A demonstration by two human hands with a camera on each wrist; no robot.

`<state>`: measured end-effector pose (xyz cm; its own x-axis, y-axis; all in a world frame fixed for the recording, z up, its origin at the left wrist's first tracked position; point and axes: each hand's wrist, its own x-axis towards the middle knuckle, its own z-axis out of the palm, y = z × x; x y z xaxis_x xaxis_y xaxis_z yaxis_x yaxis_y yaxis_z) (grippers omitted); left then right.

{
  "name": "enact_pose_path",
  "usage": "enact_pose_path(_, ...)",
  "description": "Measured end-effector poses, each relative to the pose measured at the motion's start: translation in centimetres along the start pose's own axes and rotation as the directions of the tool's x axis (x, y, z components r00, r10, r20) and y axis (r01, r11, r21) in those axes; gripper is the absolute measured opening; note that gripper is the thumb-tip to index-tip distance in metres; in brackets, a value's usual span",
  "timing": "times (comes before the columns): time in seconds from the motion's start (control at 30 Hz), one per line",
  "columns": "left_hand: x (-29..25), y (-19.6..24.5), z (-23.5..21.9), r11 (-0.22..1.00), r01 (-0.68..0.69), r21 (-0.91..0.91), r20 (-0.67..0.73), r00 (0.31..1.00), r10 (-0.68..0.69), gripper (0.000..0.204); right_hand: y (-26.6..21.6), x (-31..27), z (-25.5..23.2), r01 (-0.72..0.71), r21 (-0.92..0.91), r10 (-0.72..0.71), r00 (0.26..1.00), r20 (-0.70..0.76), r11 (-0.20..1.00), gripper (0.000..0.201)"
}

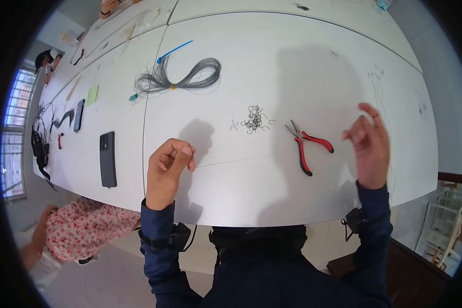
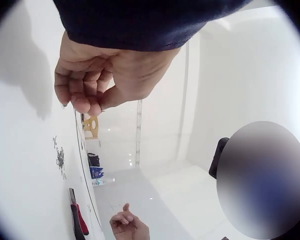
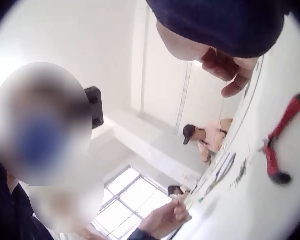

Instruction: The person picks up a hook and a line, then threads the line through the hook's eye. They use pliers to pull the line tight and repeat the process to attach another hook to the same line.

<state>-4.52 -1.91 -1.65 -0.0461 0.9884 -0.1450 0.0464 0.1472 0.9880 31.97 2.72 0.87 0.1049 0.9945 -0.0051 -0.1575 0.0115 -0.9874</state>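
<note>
The left hand (image 1: 168, 172) pinches a thin pale line (image 1: 226, 162) between thumb and fingertips; the line stretches rightward above the white table. Whether a small hook is also in that pinch cannot be told. Raised at the right, the right hand (image 1: 369, 149) has one finger extended and others bent; whether it grips the line is unclear. In the left wrist view the left fingertips (image 2: 82, 106) meet the thumb. Between the hands lie a pile of small dark hooks (image 1: 253, 120) and red-handled pliers (image 1: 304, 145), jaws apart.
A looped bundle of dark line (image 1: 197, 76) with a blue tie (image 1: 175, 51) lies beyond the left hand. Two phones (image 1: 108, 159) rest at the left. Long strands with hooks (image 1: 379, 84) lie along the right side. Another person in a floral garment (image 1: 90, 226) is at lower left.
</note>
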Motion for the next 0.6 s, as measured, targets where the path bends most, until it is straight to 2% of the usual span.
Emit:
enact_pose_path(0.03,-0.1,0.0,-0.2,1.000,0.004,0.014,-0.006,1.000,-0.003,0.015,-0.6,0.6,-0.4,0.039,0.010,-0.038,0.997,-0.074,0.999,0.038)
enact_pose_path(0.1,-0.3,0.7,-0.3,0.996,0.051,0.072,0.016,0.999,-0.052,0.013,-1.7,1.4,-1.4,0.076,0.014,-0.074,0.993,-0.094,0.997,0.038)
enact_pose_path(0.13,-0.4,1.1,-0.3,0.992,0.075,0.101,0.024,0.997,-0.078,0.013,-2.2,1.2,-1.2,0.034,-0.093,-0.039,0.998,-0.051,0.995,0.038)
enact_pose_path(0.2,-0.4,1.7,1.0,0.968,-0.095,0.231,0.095,0.993,0.075,0.008,-2.7,0.4,0.2,-0.036,-0.308,0.044,0.999,0.021,0.951,0.037)
enact_pose_path(0.23,-0.4,2.1,2.1,0.940,-0.181,0.288,0.140,0.979,0.146,0.006,-2.5,-0.3,1.4,-0.038,-0.364,0.102,0.982,0.159,0.930,0.034)
enact_pose_path(0.27,-0.4,3.3,3.3,0.913,-0.253,0.320,0.190,0.961,0.200,0.003,-1.9,-1.0,2.6,-0.046,-0.370,0.153,0.952,0.266,0.928,0.030)
enact_pose_path(0.3,-0.4,4.5,4.6,0.880,-0.327,0.346,0.243,0.937,0.252,0.003,-1.7,-1.6,3.5,-0.046,-0.330,0.193,0.882,0.430,0.943,0.029)
enact_pose_path(0.33,0.0,5.1,5.4,0.786,-0.471,0.401,0.329,0.874,0.357,0.005,-1.8,-1.9,4.7,-0.065,-0.325,0.232,0.829,0.508,0.944,0.028)
enact_pose_path(0.37,0.0,5.4,6.3,0.786,-0.496,0.370,0.356,0.857,0.373,0.007,-1.9,-2.1,5.3,-0.058,-0.316,0.229,0.813,0.536,0.947,0.028)
enact_pose_path(0.43,0.3,5.5,7.6,0.800,-0.529,0.284,0.435,0.815,0.384,0.009,-2.2,-2.5,6.1,-0.040,-0.296,0.217,0.774,0.595,0.954,0.027)
enact_pose_path(0.53,0.8,4.9,8.3,0.909,-0.368,0.197,0.477,0.846,0.239,0.010,-2.6,-2.2,6.1,-0.075,-0.288,0.235,0.782,0.578,0.955,0.026)
enact_pose_path(0.6,0.9,4.8,8.1,0.899,-0.364,0.242,0.473,0.853,0.218,0.009,-2.6,-2.1,5.6,-0.075,-0.296,0.235,0.798,0.555,0.952,0.026)
